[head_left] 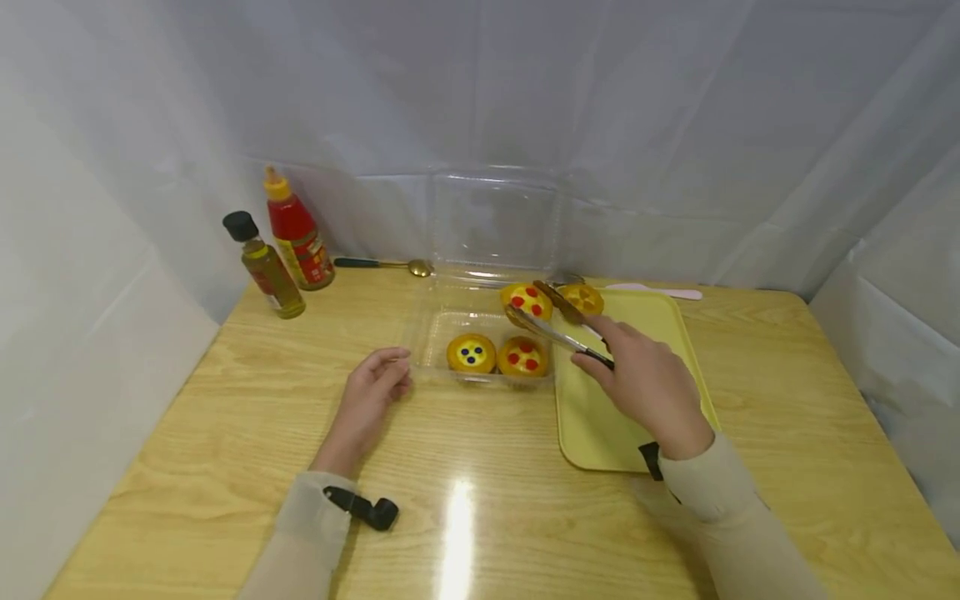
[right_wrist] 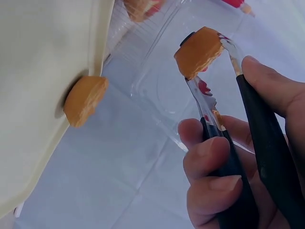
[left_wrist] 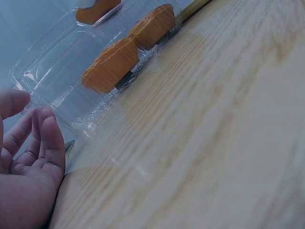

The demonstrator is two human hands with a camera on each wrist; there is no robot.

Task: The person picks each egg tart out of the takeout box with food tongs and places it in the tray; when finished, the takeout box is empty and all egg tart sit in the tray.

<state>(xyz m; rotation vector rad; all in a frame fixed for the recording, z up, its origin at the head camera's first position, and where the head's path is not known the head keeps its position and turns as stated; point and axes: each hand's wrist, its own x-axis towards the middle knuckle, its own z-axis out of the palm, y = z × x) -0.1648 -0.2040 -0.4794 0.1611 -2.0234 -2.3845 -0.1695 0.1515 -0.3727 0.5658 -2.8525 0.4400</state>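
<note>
In the head view, the right hand [head_left: 648, 383] curls round the tongs [head_left: 553, 335], whose tips pinch the red tart [head_left: 527, 302] over the box [head_left: 432, 337], toward its two o'clock; squeezing from both sides probably keeps the topping uncrushed. Inside sit a blue-dotted tart [head_left: 472, 355] at six o'clock and its neighbour [head_left: 522, 358] at four; a fourth tart [head_left: 581, 300] rests at the eleven o'clock of the tray [head_left: 607, 417], which lies right beside the box, presumably for easy reach. The lid [head_left: 495, 217] stands back at twelve, leaving the box uncovered; its clear edges melt into the curtain. The left hand [head_left: 378, 385] waits at eight o'clock, fingers loosely bent, perhaps there to steady the rim; something dark behind the fourth tart is mostly covered.

In the left wrist view, that hand's thumb and fingers stand apart by the box's corner; whether they touch it, I can't tell; an orange piece [left_wrist: 97, 12] at eleven o'clock is cut off.

In the right wrist view, the tongs clamp the red tart at one o'clock, its topping turned mostly away; the tray runs out of sight at ten, the hand at four.
</note>
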